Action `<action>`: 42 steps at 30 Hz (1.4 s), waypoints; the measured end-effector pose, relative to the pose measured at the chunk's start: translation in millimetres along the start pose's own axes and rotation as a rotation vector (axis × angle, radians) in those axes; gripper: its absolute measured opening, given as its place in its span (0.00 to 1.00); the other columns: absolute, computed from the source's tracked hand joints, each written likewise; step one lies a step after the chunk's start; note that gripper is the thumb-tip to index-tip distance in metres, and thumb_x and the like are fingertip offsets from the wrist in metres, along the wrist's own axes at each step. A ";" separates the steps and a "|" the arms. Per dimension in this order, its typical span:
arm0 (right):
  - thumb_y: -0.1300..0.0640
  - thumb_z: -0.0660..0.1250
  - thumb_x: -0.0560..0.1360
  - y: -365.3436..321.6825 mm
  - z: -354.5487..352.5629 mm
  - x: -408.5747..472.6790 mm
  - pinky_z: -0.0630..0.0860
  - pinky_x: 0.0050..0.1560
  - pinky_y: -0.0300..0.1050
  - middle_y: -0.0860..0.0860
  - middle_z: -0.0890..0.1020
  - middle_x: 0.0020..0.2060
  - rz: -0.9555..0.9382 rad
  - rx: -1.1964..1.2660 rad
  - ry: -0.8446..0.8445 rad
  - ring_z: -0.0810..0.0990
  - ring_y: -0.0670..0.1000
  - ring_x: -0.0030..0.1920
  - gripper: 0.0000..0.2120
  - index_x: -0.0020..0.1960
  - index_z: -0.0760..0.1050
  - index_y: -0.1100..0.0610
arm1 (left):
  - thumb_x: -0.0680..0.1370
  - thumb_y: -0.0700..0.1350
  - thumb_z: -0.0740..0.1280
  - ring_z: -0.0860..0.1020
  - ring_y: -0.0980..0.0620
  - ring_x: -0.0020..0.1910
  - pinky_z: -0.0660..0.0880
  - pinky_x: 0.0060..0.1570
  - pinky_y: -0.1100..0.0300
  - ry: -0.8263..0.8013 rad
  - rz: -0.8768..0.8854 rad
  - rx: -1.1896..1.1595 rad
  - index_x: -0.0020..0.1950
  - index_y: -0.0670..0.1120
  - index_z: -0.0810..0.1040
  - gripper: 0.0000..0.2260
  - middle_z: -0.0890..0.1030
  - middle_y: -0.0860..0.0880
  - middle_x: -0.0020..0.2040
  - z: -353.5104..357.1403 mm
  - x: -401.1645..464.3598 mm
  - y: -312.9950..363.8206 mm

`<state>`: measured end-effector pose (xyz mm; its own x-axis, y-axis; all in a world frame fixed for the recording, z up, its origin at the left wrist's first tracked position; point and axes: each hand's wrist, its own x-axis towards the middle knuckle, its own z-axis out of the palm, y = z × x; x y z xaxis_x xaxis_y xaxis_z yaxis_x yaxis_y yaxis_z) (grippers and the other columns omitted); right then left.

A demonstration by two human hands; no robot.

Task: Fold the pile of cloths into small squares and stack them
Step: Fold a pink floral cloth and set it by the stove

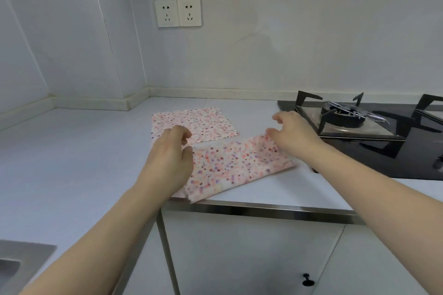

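Near cloth [235, 167]: pink, speckled w/ red and purple dots, folded to a long strip; laid slantwise at the front edge of the table [72, 151], its near-left corner reaching the metal edge trim [263, 208]. Left end of the strip is held by the left hand [167, 160], fingers curled, grip closed on the fabric edge; right end is met by the right hand [292, 134], thumb and fingertips bent at the far right corner, though whether that corner is truly pinched cannot be told (motion blur). Second cloth [199, 124]: same print, laid flat as a square just behind the strip, nearly touching it, partly covered by the left hand's fingers. Gas hob [371, 151]: black glass, set into the table at right, just beside the strip's right end; burner w/ pan supports [345, 115] seen behind the right hand. Twin wall sockets [177, 12] are seen on the back wall above the cloths. Sink [21, 261]: corner visible at lower left. Cabinet doors are seen below the table, one w/ a dark knob [308, 280].
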<state>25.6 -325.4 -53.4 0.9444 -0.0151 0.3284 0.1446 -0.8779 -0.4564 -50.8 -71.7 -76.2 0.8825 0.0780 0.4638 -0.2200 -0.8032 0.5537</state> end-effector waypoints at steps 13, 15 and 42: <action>0.33 0.40 0.78 -1.7 54.4 -31.7 0.37 0.75 0.53 0.49 0.39 0.78 -0.140 -0.333 -0.523 0.37 0.53 0.77 0.32 0.78 0.39 0.45 | 0.82 0.59 0.44 0.39 0.53 0.78 0.38 0.75 0.54 -0.682 0.077 0.418 0.80 0.53 0.43 0.27 0.41 0.53 0.80 26.5 -21.0 4.4; 0.31 0.39 0.77 1.5 53.8 -28.1 0.36 0.75 0.54 0.50 0.39 0.78 -0.125 -0.350 -0.534 0.36 0.54 0.77 0.33 0.78 0.39 0.43 | 0.82 0.60 0.44 0.38 0.53 0.77 0.38 0.75 0.53 -0.702 0.029 0.429 0.79 0.53 0.41 0.28 0.39 0.53 0.79 22.2 -18.2 1.6; 0.40 0.51 0.80 -43.8 61.0 -68.2 0.48 0.76 0.54 0.51 0.55 0.77 -0.362 -0.155 -0.280 0.52 0.52 0.76 0.28 0.77 0.55 0.50 | 0.77 0.39 0.55 0.70 0.51 0.55 0.66 0.59 0.54 -0.381 -0.137 0.004 0.53 0.61 0.78 0.19 0.76 0.57 0.55 -3.1 2.7 -51.7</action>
<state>-27.2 -256.7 -106.3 0.8877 0.4153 0.1987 0.4533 -0.8642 -0.2184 -38.3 -28.2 -101.4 0.9946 -0.0395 0.0961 -0.0888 -0.8028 0.5896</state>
